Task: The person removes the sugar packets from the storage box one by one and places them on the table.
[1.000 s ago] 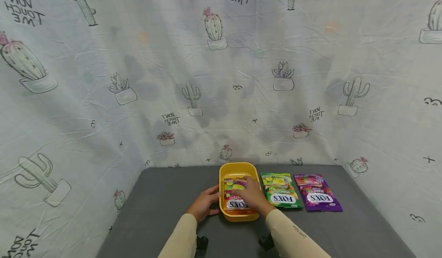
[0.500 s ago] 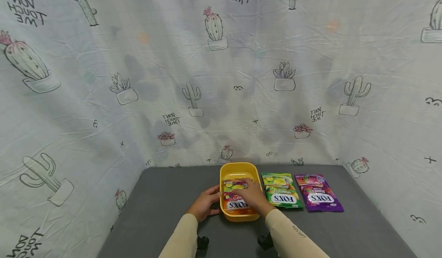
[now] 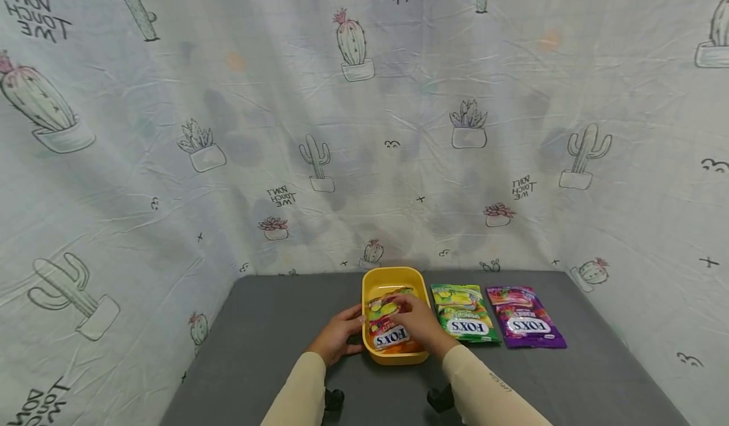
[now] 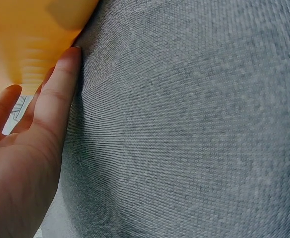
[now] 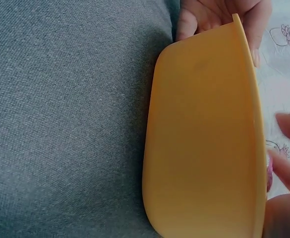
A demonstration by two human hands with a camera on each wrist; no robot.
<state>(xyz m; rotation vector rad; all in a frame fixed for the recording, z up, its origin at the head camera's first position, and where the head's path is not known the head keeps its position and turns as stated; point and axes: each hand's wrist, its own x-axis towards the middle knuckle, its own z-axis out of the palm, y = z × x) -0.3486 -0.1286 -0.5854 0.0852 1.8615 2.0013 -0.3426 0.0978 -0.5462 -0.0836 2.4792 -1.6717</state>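
Note:
A yellow plastic container [image 3: 395, 359] stands on the grey table, with a red and orange bag of Fox's candy [image 3: 383, 325] lying tilted inside it. My left hand [image 3: 338, 337] rests against the container's left wall; in the left wrist view its fingers [image 4: 55, 94] lie nearly straight along the wall. Over the container's right rim reaches my right hand [image 3: 420, 321], its thumb and fingers on the bag and hiding the bag's right part. In the right wrist view a pink edge of the bag [image 5: 269, 173] shows above the rim beside the fingers.
To the right of the container lie a green Fox's candy bag [image 3: 468, 315] and a purple one [image 3: 526, 318], both flat. A pale curtain [image 3: 393, 160] with cactus drawings hangs behind the grey table [image 3: 273, 312] and along its sides.
The red and orange bag has turned within the container, its far right corner now higher and farther back. My right hand has shifted slightly with it; my left hand has stayed in place.

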